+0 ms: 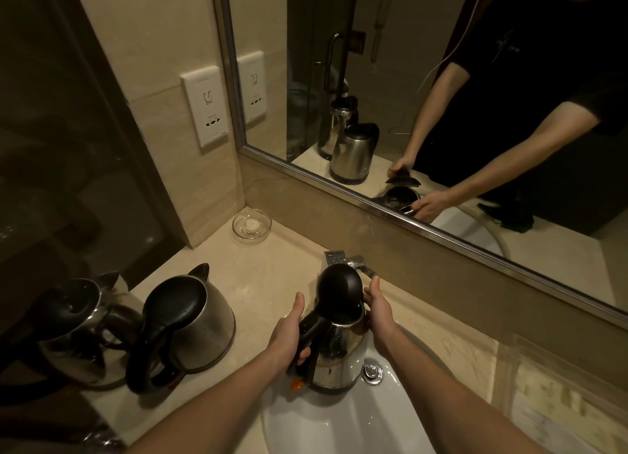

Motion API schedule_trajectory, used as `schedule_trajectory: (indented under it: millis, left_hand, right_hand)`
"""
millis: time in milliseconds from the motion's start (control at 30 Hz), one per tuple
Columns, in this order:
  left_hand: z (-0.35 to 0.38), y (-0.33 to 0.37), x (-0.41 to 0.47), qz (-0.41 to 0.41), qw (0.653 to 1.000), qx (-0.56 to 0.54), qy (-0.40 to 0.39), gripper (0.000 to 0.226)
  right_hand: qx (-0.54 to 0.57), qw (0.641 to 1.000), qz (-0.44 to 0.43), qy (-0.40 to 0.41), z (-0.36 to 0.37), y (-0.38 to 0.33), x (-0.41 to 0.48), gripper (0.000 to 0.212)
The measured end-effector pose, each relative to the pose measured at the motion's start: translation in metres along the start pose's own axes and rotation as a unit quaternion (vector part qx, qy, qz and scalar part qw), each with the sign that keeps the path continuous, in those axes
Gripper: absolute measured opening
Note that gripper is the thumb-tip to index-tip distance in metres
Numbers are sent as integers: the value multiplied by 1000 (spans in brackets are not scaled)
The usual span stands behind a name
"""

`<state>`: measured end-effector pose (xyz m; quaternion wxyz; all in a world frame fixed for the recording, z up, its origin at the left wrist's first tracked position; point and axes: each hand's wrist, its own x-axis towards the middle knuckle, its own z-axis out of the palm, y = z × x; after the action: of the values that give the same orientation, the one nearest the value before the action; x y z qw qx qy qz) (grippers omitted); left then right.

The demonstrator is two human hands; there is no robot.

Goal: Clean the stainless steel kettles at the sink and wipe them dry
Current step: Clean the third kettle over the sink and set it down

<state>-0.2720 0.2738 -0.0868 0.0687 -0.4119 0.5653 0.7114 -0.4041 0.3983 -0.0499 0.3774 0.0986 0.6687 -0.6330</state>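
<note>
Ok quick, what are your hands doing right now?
Left hand: closed, gripping the kettle by its black handle.
Right hand: curled round the kettle's side, holding it over the sink.

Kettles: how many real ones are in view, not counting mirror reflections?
3. The held kettle is over the sink in the left hand and right hand. The middle kettle and far-left kettle stand on the counter. Others may be hidden.

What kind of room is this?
Probably a hotel bathroom: a white sink set in a stone counter, a wide mirror above it, and a glass soap dish in the corner.
</note>
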Motion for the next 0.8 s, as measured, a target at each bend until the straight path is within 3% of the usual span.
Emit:
schedule_trajectory:
  millis: [333, 567, 800]
  left_hand:
    - [1, 1, 0, -2, 1000, 8, -4, 83]
    - [1, 2, -3, -2, 1000, 6, -3, 82]
    - [2, 1, -2, -2, 1000, 7, -5, 82]
  right_hand:
    - [-16, 1000, 4, 9, 0, 0, 1, 52]
    - [-32, 999, 2, 7, 0, 4, 5, 74]
    - [-24, 1000, 3, 2, 0, 2, 0, 73]
